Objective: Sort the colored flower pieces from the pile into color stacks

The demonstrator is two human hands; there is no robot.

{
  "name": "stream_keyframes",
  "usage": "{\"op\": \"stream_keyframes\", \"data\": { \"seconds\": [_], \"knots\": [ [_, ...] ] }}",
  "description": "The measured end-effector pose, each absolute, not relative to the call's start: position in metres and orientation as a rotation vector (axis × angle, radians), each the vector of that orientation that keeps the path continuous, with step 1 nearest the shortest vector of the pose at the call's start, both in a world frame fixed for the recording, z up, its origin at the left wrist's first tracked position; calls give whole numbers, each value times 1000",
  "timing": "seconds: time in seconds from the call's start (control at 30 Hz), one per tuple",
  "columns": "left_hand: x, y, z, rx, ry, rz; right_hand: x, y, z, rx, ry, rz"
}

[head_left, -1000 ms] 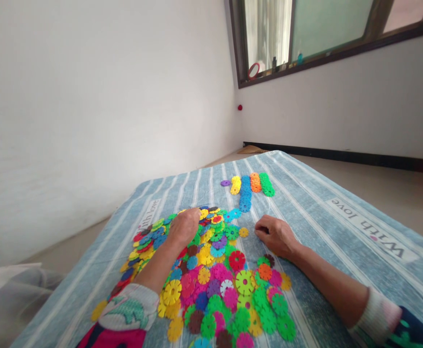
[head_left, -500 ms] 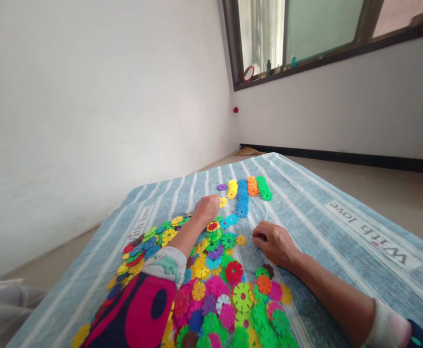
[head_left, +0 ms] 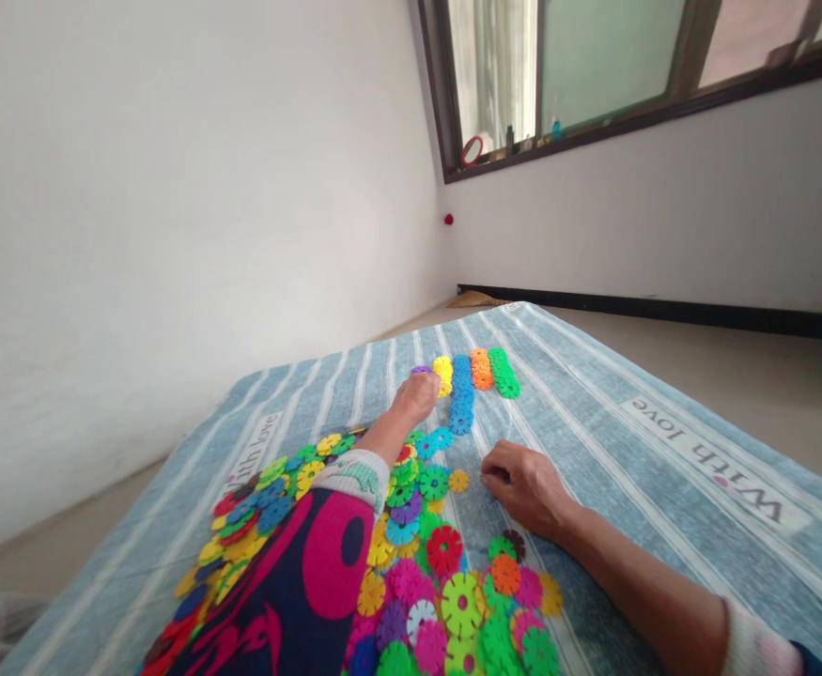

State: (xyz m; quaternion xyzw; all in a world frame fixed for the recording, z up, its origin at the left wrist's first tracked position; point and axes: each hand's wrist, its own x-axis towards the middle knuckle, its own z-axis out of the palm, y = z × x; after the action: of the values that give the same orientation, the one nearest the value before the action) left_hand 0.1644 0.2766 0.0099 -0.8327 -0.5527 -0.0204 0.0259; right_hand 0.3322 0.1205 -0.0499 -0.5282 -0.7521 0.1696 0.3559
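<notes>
My left hand (head_left: 417, 396) is closed, its fingertips pinching a yellow flower-shaped plastic disc (head_left: 444, 388) at the near end of a short yellow row (head_left: 442, 366). A purple disc (head_left: 420, 370) shows just beyond the knuckles. To the right lie overlapping rows of blue discs (head_left: 461, 394), orange discs (head_left: 481, 369) and green discs (head_left: 504, 373). My right hand (head_left: 527, 483) rests on the cloth with curled fingers, and nothing shows in them. A single yellow-orange disc (head_left: 458, 482) lies just left of it.
A big mixed heap of notched discs (head_left: 445, 549) spreads under my left forearm and towards me. The striped blue cloth (head_left: 628, 498) covers the table. A white wall (head_left: 171, 188) stands at the left, and a window ledge (head_left: 594, 131) with small items is at the back.
My left hand has moved forward with the yellow disc, from short of the yellow row to its near end. My right hand stays curled in place. The view has shifted slightly.
</notes>
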Motion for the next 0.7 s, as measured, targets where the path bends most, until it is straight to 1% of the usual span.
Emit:
{"op": "stream_keyframes", "data": {
  "seconds": [0.3,0.7],
  "knots": [
    [161,292,3,-2612,-1724,-63,332,122,-52,-1369,-1934,437],
    [161,290,-6,-2565,-1694,-199,332,122,-52,-1367,-1927,435]
  ]
}}
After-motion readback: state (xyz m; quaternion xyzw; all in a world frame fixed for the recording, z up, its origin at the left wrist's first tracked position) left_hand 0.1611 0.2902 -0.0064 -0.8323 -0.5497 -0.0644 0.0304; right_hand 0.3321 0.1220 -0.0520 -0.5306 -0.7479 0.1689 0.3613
